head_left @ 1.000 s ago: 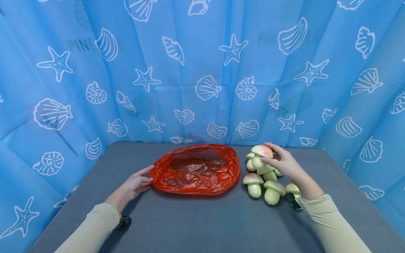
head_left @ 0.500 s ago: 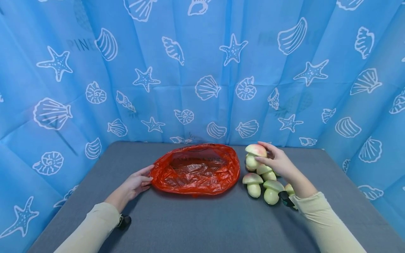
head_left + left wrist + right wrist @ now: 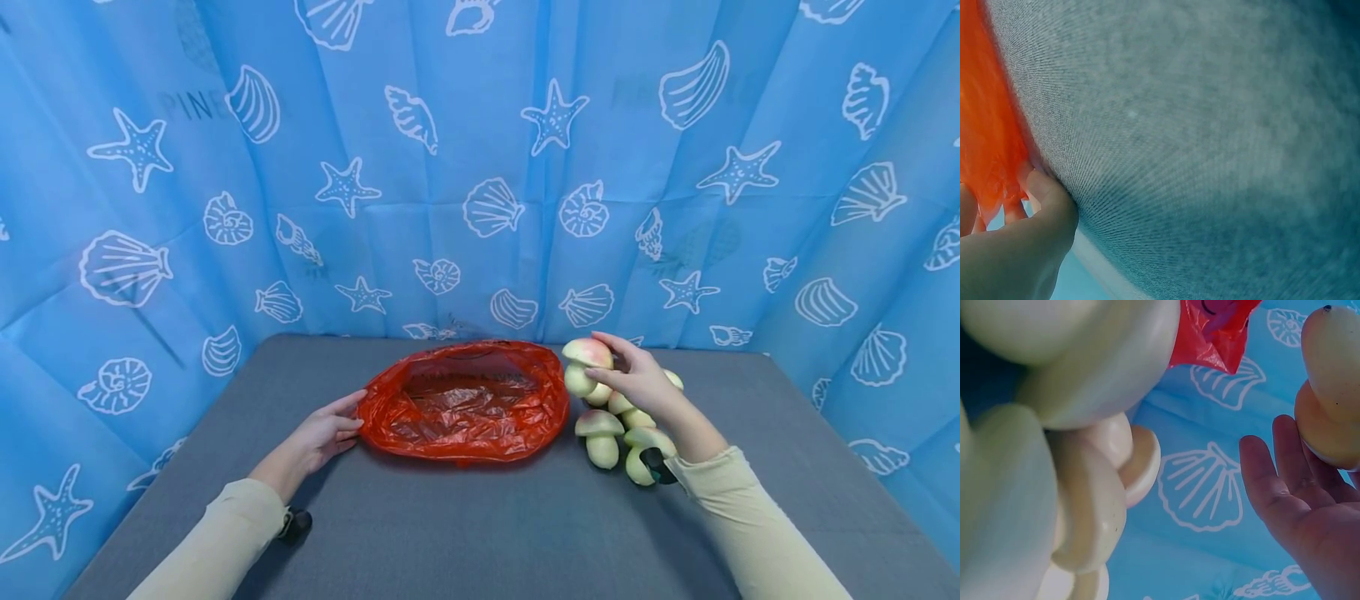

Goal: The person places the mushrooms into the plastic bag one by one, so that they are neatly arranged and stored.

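A red plastic bag (image 3: 457, 446) lies with its mouth spread wide on the table. At its left edge my left hand (image 3: 318, 437) pinches the rim, and the left wrist view shows thumb and fingers on the thin red film (image 3: 985, 119). My right hand (image 3: 641, 379) grips a pale green, pink-tinged mushroom (image 3: 588, 354) by its cap, stem hanging down. That mushroom is raised beside the bag's right rim. Several similar mushrooms (image 3: 602, 442) lie below and around the right hand, some hidden behind it.
The grey table (image 3: 480, 533) is backed by a blue curtain (image 3: 450, 108) with white shells and starfish. A dark wrist device (image 3: 656, 467) on the right arm overlaps one mushroom; another such device (image 3: 295, 525) sits at the left wrist.
My right hand has moved left with the mushroom, from over the pile toward the bag's right rim. The left hand and the bag stay where they were.
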A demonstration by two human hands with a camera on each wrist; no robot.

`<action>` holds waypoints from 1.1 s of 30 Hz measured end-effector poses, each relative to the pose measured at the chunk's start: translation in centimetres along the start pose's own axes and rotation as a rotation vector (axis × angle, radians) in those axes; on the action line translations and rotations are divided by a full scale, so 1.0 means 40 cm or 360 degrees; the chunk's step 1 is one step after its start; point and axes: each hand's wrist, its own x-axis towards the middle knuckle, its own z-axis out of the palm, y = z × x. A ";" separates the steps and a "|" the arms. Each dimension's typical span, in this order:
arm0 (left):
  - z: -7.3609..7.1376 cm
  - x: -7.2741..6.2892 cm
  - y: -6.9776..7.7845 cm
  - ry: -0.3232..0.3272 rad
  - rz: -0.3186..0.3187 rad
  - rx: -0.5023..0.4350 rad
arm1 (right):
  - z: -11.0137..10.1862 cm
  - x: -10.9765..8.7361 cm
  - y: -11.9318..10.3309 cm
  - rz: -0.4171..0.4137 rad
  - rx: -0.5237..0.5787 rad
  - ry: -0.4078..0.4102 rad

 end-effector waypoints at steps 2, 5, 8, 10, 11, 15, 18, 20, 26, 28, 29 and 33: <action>0.001 0.000 0.001 0.0006 -0.0004 -0.0008 | 0.006 0.004 -0.001 -0.0005 0.0019 -0.0009; 0.003 0.000 0.003 0.0004 -0.0008 -0.0016 | 0.016 0.009 -0.003 -0.0017 0.0017 -0.0013; 0.004 0.002 0.002 0.0003 -0.0013 -0.0012 | 0.025 0.015 -0.005 -0.0011 0.0008 -0.0019; 0.005 0.003 0.002 -0.0004 -0.0014 -0.0015 | 0.032 0.021 -0.006 -0.0005 0.0031 -0.0032; 0.006 0.003 0.003 0.0011 -0.0019 -0.0024 | 0.035 0.023 -0.008 -0.0002 0.0038 -0.0035; 0.008 0.003 0.003 0.0009 -0.0021 -0.0033 | 0.051 0.036 -0.015 0.0016 0.0095 -0.0052; 0.010 0.003 0.002 0.0012 -0.0018 -0.0033 | 0.064 0.046 -0.018 0.0041 0.0138 -0.0066; 0.009 0.003 0.001 0.0006 -0.0009 -0.0031 | 0.073 0.054 -0.018 0.0046 0.0156 -0.0084; 0.005 0.004 -0.005 -0.0006 0.0016 -0.0035 | 0.094 0.075 -0.018 0.0040 0.0133 -0.0125; 0.004 0.004 -0.006 -0.0004 0.0015 -0.0036 | 0.099 0.080 -0.021 0.0036 0.0134 -0.0133; 0.005 0.003 -0.006 -0.0002 0.0013 -0.0035 | 0.101 0.082 -0.023 0.0034 0.0133 -0.0136; 0.006 0.003 -0.005 0.0015 0.0002 -0.0040 | 0.111 0.091 -0.031 0.0040 0.0132 -0.0149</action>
